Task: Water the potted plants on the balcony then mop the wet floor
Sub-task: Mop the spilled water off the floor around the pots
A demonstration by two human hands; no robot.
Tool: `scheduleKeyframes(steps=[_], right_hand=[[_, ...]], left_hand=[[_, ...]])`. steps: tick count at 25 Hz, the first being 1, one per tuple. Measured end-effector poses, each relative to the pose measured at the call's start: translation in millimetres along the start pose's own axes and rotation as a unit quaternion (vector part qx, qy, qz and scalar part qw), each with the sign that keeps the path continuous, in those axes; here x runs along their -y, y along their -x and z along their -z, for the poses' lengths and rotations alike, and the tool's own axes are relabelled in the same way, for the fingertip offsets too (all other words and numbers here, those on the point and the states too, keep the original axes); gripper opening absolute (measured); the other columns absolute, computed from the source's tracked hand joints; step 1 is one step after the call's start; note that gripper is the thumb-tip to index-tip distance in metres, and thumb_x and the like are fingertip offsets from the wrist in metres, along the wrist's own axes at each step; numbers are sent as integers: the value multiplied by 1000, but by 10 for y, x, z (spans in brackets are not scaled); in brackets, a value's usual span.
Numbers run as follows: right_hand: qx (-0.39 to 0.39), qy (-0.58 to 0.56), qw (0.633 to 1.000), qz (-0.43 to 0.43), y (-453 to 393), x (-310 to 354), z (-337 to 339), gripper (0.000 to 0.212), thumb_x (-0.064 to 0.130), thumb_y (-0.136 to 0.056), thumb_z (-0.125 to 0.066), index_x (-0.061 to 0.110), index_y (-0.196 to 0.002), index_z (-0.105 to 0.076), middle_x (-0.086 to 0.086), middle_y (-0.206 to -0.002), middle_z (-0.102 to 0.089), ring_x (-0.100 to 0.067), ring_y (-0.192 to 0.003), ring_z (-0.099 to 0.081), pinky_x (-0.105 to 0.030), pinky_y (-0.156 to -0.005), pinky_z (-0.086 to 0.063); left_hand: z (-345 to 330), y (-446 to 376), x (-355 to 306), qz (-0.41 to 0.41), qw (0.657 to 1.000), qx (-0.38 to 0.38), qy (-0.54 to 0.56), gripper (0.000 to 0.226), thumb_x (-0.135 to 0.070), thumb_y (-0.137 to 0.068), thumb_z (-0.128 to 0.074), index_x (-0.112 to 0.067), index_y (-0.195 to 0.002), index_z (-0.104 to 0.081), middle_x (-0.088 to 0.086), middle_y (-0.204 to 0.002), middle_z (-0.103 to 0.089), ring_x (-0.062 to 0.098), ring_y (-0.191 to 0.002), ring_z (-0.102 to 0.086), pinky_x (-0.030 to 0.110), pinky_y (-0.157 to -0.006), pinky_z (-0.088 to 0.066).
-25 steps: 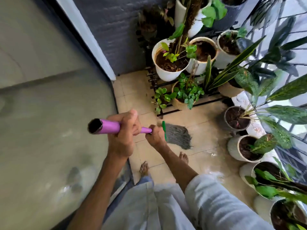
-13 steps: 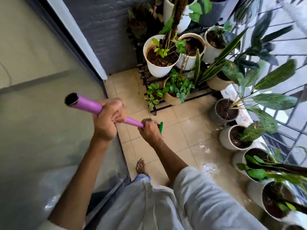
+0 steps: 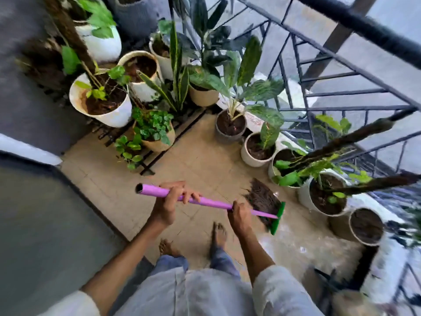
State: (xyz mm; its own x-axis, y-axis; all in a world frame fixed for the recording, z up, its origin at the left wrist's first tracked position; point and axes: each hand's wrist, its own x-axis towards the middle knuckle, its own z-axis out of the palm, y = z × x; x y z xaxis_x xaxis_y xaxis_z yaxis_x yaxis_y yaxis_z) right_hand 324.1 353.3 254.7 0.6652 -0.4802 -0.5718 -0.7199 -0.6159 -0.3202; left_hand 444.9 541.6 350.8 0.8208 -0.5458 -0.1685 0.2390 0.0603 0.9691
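Balcony, head view. Left hand (image 3: pixel 167 207) grips the purple mop handle (image 3: pixel 211 203) near its open top end; right hand (image 3: pixel 239 218) grips it lower, just above the green head bar (image 3: pixel 278 218). Grey mop strands (image 3: pixel 262 198) lie on the tan tile floor (image 3: pixel 193 156), near the white potted plants (image 3: pixel 325 195) along the railing (image 3: pixel 319 96). No legible writing.

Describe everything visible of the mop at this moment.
The mop has a purple handle, apparently a hollow tube with an open dark upper end, a green crosspiece at its foot, and a dark, stringy head spread on the tan tiled floor beside the pots by the railing. It slants down to the right, ahead of the person's bare feet. The left hand grips it near the top; the right hand grips lower, just above the green piece.
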Motion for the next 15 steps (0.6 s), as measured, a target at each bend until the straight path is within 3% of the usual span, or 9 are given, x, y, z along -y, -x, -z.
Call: scheduleKeyframes(steps=[1,3,4,7,10,12,15], right_hand=[[-14,28,999,-24,10,-315,92,30,8,-85,-88,-7,-108,-74,-23,-102,-76,-25,-88,-78,-23,-70,-55],[6,59,995,-76,84,-778,196,32,22,-113,-48,5,-138,-58,-12,-138,-65,-20,-124,-65,-27,-101,-43],[10,56,993,-102,99,-1059,207,35,25,-116,-36,9,-143,-53,-8,-144,-60,-20,-132,-58,-28,-106,-38],[-21,40,986,-160,158,-1462,286,32,18,-113,-39,4,-136,-56,-13,-139,-63,-27,-130,-59,-33,-105,-39],[-37,14,982,-185,63,-1436,359,28,13,-112,-42,-1,-129,-60,-18,-133,-66,-31,-126,-61,-37,-102,-40],[-36,-5,985,-171,-16,-1220,392,25,11,-111,-43,-1,-123,-61,-20,-131,-65,-33,-124,-60,-38,-99,-38],[-36,-38,992,-116,-148,-617,342,20,10,-110,-45,1,-116,-62,-23,-128,-66,-34,-119,-61,-39,-95,-39]], left_hand=[[-217,-46,114,33,999,17,5,29,-31,-87,-47,-11,-67,-54,40,-67,-58,46,-83,-75,36,-89,-63],[-564,-103,314,92,994,55,5,30,-33,-84,-51,-6,-71,-56,28,-74,-67,39,-91,-77,49,-99,-60],[-755,-124,390,112,990,84,2,30,-33,-83,-52,-5,-72,-56,23,-80,-73,37,-97,-76,54,-105,-57],[-1182,-158,462,133,983,128,15,26,-31,-81,-56,-6,-71,-55,19,-88,-78,34,-104,-77,55,-109,-54],[-1309,-244,337,123,985,120,28,23,-28,-78,-58,-8,-67,-55,23,-87,-77,43,-110,-75,42,-102,-58],[-1208,-303,157,94,990,104,24,21,-25,-76,-57,-9,-63,-54,19,-77,-74,44,-103,-76,40,-99,-59],[-808,-368,-195,54,995,72,32,12,-11,-78,-51,-12,-66,-51,9,-63,-63,32,-84,-74,37,-92,-59]])
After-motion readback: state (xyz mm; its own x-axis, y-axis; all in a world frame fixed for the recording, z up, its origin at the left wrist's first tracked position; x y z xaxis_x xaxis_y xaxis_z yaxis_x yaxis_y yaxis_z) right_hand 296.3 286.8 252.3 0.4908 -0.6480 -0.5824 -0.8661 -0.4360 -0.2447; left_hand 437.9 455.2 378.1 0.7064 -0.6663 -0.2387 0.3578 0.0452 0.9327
